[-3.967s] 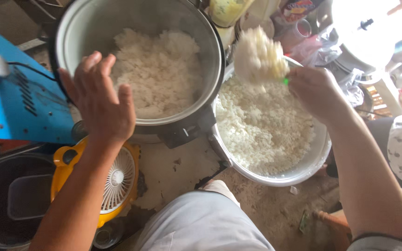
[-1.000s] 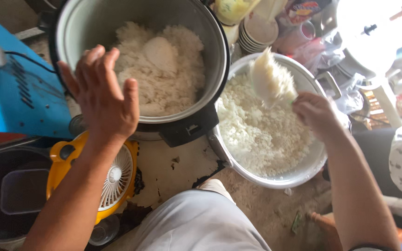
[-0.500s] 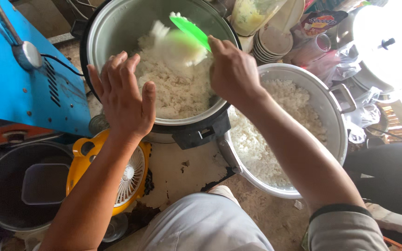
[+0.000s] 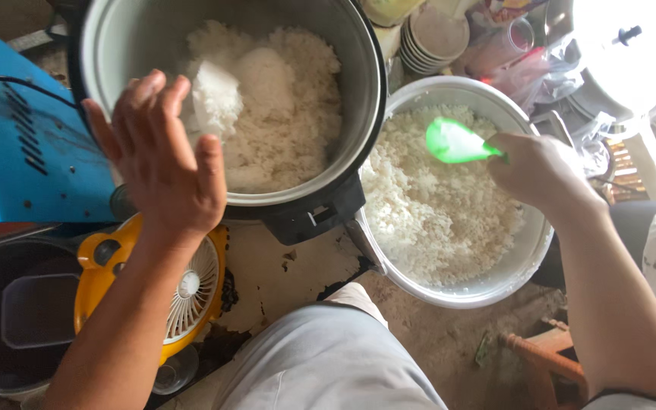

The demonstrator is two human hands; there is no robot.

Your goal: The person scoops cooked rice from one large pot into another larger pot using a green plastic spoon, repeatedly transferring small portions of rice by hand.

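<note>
The left hand (image 4: 162,156) hovers flat with fingers spread and nothing in it, over the near left rim of the big rice cooker pot (image 4: 358,99), while the right hand (image 4: 539,168) grips the handle of a green rice paddle (image 4: 453,142). The paddle's blade is bare and glossy, raised above the clumpy white rice (image 4: 434,205) that fills the metal bowl (image 4: 487,287). That bowl's left rim touches the cooker, and a yellow fan (image 4: 184,285) crowds the floor under the left wrist.

A cramped, makeshift cooking spot on a bare, stained floor (image 4: 449,334): a big rice cooker (image 4: 358,114) at twelve o'clock, a rice-filled metal bowl (image 4: 495,285) at three, stacked dishes (image 4: 427,42) at one, a yellow fan (image 4: 184,288) at eight.
</note>
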